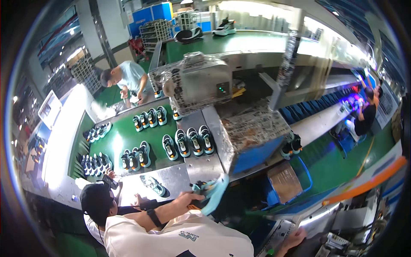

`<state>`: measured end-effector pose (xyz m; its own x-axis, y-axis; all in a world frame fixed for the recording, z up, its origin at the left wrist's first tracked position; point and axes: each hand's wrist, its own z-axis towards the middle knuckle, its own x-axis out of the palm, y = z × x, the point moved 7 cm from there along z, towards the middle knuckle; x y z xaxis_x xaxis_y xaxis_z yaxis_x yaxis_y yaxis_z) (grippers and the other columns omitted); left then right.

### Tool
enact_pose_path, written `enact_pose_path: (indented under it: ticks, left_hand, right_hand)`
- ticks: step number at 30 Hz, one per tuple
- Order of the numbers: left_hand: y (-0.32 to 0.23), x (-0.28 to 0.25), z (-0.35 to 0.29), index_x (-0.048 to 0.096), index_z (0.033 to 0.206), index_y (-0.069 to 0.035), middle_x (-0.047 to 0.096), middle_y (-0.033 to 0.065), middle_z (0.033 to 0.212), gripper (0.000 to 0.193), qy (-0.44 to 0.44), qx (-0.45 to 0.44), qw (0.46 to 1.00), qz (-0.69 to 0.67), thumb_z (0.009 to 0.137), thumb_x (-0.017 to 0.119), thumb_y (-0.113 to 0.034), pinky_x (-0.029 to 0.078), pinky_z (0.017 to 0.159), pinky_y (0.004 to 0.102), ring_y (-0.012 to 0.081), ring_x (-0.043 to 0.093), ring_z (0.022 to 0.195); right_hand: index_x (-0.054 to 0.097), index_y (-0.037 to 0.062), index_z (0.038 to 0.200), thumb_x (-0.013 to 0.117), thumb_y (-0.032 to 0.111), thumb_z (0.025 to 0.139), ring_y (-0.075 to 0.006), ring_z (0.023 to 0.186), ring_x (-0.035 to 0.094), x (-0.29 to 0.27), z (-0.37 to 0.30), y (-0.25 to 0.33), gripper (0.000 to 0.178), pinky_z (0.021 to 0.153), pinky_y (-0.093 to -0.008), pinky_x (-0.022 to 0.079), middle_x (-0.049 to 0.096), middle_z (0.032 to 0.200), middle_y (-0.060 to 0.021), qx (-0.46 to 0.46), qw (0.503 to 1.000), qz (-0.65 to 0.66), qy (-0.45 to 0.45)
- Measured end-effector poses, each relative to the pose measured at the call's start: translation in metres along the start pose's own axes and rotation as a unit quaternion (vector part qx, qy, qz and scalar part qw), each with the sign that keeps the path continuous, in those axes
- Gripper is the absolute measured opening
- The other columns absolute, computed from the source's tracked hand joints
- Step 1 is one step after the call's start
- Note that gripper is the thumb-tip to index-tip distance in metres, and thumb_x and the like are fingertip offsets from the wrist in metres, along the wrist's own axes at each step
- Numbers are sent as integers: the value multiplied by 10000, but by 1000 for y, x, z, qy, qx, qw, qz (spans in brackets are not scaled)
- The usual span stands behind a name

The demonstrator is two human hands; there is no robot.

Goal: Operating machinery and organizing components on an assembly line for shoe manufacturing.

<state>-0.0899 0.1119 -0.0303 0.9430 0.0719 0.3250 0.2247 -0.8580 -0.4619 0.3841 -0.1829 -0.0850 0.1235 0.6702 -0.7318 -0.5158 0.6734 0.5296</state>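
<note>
My left hand (pixel 190 199), with a black band on its wrist, is closed round a shoe (pixel 214 195) with a dark upper and a pale blue sole. The shoe is tilted in front of my white shirt, near the edge of the metal worktop, and is partly smeared. At the lower right, my right hand (pixel 295 238) is beside a bench with machine parts; its fingers are too unclear to read. Another shoe (pixel 153 185) lies on the metal worktop (pixel 173 176) beyond my left forearm.
Rows of shoes (pixel 188 143) stand on the green table. A co-worker in a black cap (pixel 98 201) is close on my left; another person (pixel 128 79) stands across the table. A foil-wrapped machine (pixel 201 79) and box (pixel 252 132) rise ahead. A blue-framed cart (pixel 284 182) stands right.
</note>
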Motion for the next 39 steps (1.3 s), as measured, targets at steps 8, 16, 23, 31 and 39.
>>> enact_pose_path:
  ticks: [8, 16, 23, 31, 39]
  left_hand:
    - [-199, -75, 65, 638, 931, 45, 669, 125, 835, 209, -62, 295, 953, 38, 760, 710, -50, 571, 690, 371, 234, 681, 743]
    - [-359, -201, 235, 596, 816, 60, 640, 136, 797, 198, -208, 280, 925, -149, 728, 719, -67, 547, 552, 344, 240, 661, 656]
    - [-482, -259, 375, 571, 985, 81, 648, 203, 895, 443, -291, 309, 905, -7, 639, 730, -144, 518, 748, 402, 337, 645, 812]
    - [-491, -257, 449, 300, 1319, -15, 501, 244, 1192, 718, -450, 333, 766, 315, 742, 710, -136, 491, 833, 492, 421, 569, 1040]
    - [-383, -228, 378, 420, 1359, 1, 488, 202, 1320, 623, -345, 513, 774, 138, 799, 672, -99, 376, 1029, 395, 324, 487, 1211]
  right_hand:
    - [611, -18, 1022, 578, -12, 891, -185, 882, 590, -31, 196, 503, 135, 726, -294, 476, 632, 980, -99, -427, 882, 200, 5]
    - [575, 92, 1221, 630, -16, 797, -265, 1122, 570, 94, 153, 909, 441, 817, -342, 484, 592, 1235, -104, -684, 710, 138, 99]
    - [531, 122, 1298, 624, 246, 856, -365, 1228, 481, 243, 105, 1089, 468, 1042, -406, 372, 494, 1352, -160, -802, 593, 54, 53]
    - [558, 1, 816, 654, 467, 796, -327, 817, 607, 320, 137, 1150, 477, 760, -396, 462, 629, 860, -190, -668, 733, -51, 116]
    - [599, 25, 1142, 827, 302, 616, -218, 830, 642, 333, 216, 1098, 637, 759, -352, 523, 652, 963, -121, -555, 798, 110, 209]
